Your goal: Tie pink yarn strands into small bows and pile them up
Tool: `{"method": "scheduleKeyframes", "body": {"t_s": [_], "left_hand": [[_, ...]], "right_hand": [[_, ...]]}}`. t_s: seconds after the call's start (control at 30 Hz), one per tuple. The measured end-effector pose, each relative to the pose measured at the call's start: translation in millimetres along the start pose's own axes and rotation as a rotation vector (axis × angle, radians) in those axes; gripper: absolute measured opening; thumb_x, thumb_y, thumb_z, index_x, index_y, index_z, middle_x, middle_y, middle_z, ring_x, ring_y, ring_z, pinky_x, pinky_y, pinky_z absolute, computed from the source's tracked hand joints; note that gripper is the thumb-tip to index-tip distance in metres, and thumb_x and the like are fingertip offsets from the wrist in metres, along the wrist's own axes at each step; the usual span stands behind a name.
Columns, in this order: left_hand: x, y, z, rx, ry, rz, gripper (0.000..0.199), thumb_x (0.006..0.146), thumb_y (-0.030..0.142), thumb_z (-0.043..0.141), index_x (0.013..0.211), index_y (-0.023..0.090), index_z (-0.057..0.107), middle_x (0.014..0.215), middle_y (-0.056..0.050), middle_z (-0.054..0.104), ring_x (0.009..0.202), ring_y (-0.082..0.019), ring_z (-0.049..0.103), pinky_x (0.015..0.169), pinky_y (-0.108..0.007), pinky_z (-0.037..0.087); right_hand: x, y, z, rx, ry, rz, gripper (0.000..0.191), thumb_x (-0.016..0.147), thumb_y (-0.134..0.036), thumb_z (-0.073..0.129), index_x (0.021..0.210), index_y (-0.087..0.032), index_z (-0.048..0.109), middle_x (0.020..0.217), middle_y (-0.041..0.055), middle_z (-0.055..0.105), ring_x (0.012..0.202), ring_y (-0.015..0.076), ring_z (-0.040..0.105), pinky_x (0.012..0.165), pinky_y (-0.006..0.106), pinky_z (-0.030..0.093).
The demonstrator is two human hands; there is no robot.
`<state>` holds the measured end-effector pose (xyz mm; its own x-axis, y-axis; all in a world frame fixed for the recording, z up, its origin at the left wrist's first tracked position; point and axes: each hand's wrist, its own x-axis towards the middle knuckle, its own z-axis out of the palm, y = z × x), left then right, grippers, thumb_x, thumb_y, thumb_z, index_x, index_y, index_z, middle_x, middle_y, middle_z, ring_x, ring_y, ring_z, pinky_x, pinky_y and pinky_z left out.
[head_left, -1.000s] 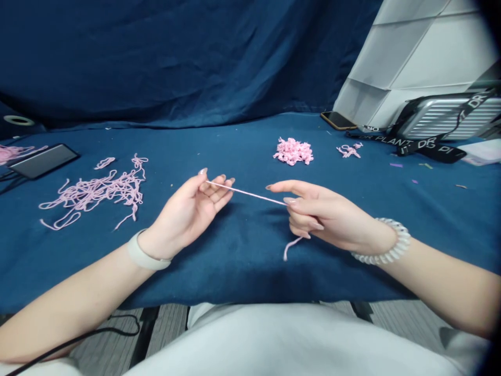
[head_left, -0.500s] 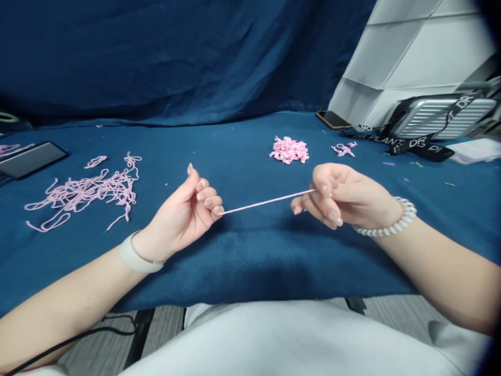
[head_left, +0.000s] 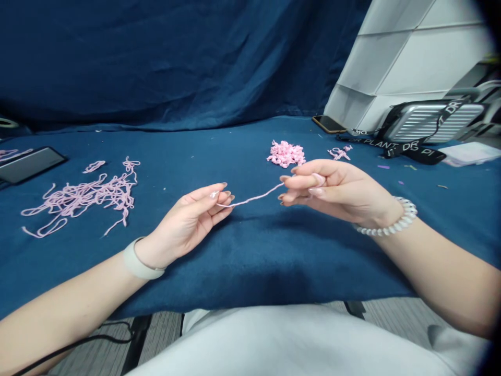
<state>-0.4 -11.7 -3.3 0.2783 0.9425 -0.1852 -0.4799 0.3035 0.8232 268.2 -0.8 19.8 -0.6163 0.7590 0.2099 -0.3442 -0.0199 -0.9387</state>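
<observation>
Above the bench, toward its front edge, two hands with a pink yarn strand between them.

Left hand: thumb and fingertips pinched on one end of the strand, fingers loosely curled. Right hand: fingers part bent, strand running in at the fingertips, exact grip can't tell. Strand slightly slack, dips near left hand. Toward bench's left edge: loose yarn tangle, small yarn bundle just behind it, dark flat device farther left. Near back edge, right of middle: crinkled pink pile, small knotted piece to its right. Back right corner area: phone, black lettered strap, silver ribbed case.
</observation>
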Motion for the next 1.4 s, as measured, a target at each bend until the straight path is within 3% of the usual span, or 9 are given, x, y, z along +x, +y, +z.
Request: {"method": "scheduleKeyframes", "body": {"t_s": [0.13,0.33,0.5,0.63,0.77,0.9,1.13,1.3,1.4], "left_hand": [[2,-1,0.2,0.024,0.038,0.01,0.035,0.082,0.008,0.06,0.115,0.019,0.06,0.087,-0.002,0.069,0.085,-0.012,0.066,0.086,-0.03,0.052],[4,-2,-1.7,0.039,0.046,-0.032,0.011,0.082,0.011,0.06,0.09,0.012,0.067,0.084,-0.002,0.07,0.082,-0.011,0.066,0.092,-0.029,0.048],[5,-3,-4.0,0.031,0.055,-0.036,0.006,0.082,0.015,0.061,0.084,0.014,0.067,0.079,-0.003,0.071,0.082,-0.014,0.067,0.091,-0.033,0.048],[8,-4,-6.4,0.038,0.043,0.001,0.005,0.079,0.018,0.064,0.082,0.014,0.066,0.076,-0.002,0.07,0.078,-0.014,0.067,0.09,-0.032,0.048],[4,-10,-5.4,0.051,-0.009,0.01,0.006,0.079,0.02,0.065,0.078,0.014,0.065,0.073,-0.002,0.069,0.075,-0.011,0.065,0.088,-0.03,0.048],[-3,-18,-1.1,0.115,-0.023,-0.032,0.011,0.076,0.024,0.07,0.076,0.014,0.066,0.067,-0.002,0.068,0.07,-0.012,0.064,0.081,-0.027,0.049],[-1,-21,-2.5,0.133,0.05,-0.033,0.011,0.074,0.024,0.072,0.074,0.015,0.065,0.074,-0.002,0.069,0.072,-0.011,0.063,0.079,-0.025,0.048],[-1,-19,-6.4,0.138,0.047,-0.076,0.013,0.075,0.026,0.07,0.076,0.014,0.065,0.064,-0.001,0.065,0.065,-0.01,0.06,0.073,-0.023,0.048],[2,-14,-9.1,0.134,0.072,-0.062,0.015,0.075,0.028,0.07,0.078,0.014,0.064,0.061,0.0,0.063,0.063,-0.01,0.06,0.073,-0.025,0.049]], "right_hand": [[1,4,2,-0.047,0.099,-0.036,0.025,0.073,-0.016,0.07,0.097,-0.024,0.069,0.09,-0.0018,0.072,0.09,0.0204,0.07,0.089,0.039,0.053],[4,6,2,-0.042,0.255,-0.069,0.019,0.078,-0.03,0.068,0.095,-0.023,0.067,0.092,-0.0008,0.072,0.084,0.0173,0.07,0.087,0.04,0.055],[9,11,-4,-0.035,0.376,-0.079,0.027,0.081,-0.044,0.061,0.095,-0.022,0.065,0.099,0.0031,0.072,0.078,0.0169,0.07,0.085,0.041,0.055],[9,21,-3,-0.026,0.335,-0.027,0.034,0.077,-0.032,0.067,0.11,-0.026,0.061,0.125,0.003,0.061,0.087,0.0182,0.069,0.09,0.04,0.053],[7,39,-3,-0.052,0.301,0.028,0.042,0.073,-0.017,0.07,0.113,-0.027,0.061,0.124,0.0031,0.061,0.091,0.0185,0.069,0.093,0.039,0.051],[8,49,-10,-0.202,0.32,0.05,0.029,0.078,-0.02,0.066,0.107,-0.022,0.065,0.112,0.0068,0.068,0.096,0.02,0.068,0.096,0.041,0.048],[14,55,-22,-0.314,0.519,0.012,0.039,0.082,-0.034,0.063,0.12,-0.025,0.059,0.126,0.0086,0.06,0.102,0.0195,0.065,0.096,0.041,0.048],[8,59,-23,-0.174,0.582,0.034,0.026,0.083,-0.037,0.062,0.101,-0.019,0.067,0.089,0.0068,0.073,0.081,0.0178,0.069,0.085,0.037,0.052],[2,57,-18,-0.103,0.611,0.024,0.027,0.083,-0.036,0.062,0.103,-0.019,0.064,0.07,0.003,0.07,0.07,0.016,0.068,0.077,0.034,0.054]]}}
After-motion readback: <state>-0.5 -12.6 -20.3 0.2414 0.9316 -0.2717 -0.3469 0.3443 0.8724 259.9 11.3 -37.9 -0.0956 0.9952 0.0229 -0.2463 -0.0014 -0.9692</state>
